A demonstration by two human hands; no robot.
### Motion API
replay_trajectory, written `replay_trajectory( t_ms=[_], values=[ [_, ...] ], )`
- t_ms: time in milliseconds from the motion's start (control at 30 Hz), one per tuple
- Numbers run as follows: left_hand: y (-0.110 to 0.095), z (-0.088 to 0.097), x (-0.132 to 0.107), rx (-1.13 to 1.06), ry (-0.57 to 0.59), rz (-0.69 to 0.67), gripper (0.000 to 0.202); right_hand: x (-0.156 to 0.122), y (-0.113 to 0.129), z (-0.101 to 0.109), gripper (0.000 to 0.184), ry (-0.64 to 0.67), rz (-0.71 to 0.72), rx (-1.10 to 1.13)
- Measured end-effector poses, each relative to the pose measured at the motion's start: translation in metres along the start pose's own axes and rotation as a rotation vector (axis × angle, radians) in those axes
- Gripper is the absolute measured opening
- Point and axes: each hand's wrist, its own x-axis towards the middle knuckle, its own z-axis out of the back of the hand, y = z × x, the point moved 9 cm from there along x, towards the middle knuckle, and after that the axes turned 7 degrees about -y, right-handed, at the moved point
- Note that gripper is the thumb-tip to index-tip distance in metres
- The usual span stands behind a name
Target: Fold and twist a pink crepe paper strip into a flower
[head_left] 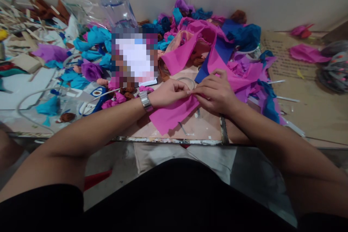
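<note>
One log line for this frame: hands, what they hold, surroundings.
left hand: pinching pink paper sheet | right hand: pinching same sheet | behind: paper scrap pile, water bottle

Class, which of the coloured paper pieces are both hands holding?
The pink sheet lying nearest the camera: the left hand and right hand pinch its top; the blue strip lies behind.

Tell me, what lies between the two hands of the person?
In the head view the left hand and the right hand almost touch; between them lies only the pink paper strip, which both pinch.
</note>
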Motion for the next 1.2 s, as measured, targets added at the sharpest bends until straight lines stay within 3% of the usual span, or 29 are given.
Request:
replay_trajectory(
  t_ms=[200, 400, 633, 767, 933, 1200],
  values=[
    [-0.009, 0.006, -0.005, 0.170, -0.097, -0.160, 0.051, -0.004, -0.005, -0.004, 0.005, -0.006, -0.045, -0.022],
    [-0.031, 0.004, -0.022, 0.584, -0.239, -0.489, 0.040, -0.005, -0.004, -0.008, 0.008, 0.038, -0.073, -0.008],
    [-0.030, -0.006, -0.031, 0.828, -0.333, -0.693, 0.029, -0.004, -0.001, -0.016, 0.007, 0.071, -0.093, 0.012],
    [-0.027, -0.007, -0.031, 0.854, -0.341, -0.691, 0.030, -0.005, -0.002, -0.018, 0.008, 0.083, -0.104, 0.009],
    [-0.020, -0.002, -0.025, 0.796, -0.313, -0.589, 0.032, -0.006, -0.004, -0.015, 0.009, 0.085, -0.110, 0.000],
    [-0.024, 0.003, -0.020, 0.522, -0.244, -0.381, 0.044, -0.006, -0.007, -0.014, 0.009, 0.061, -0.102, -0.029]
  ],
)
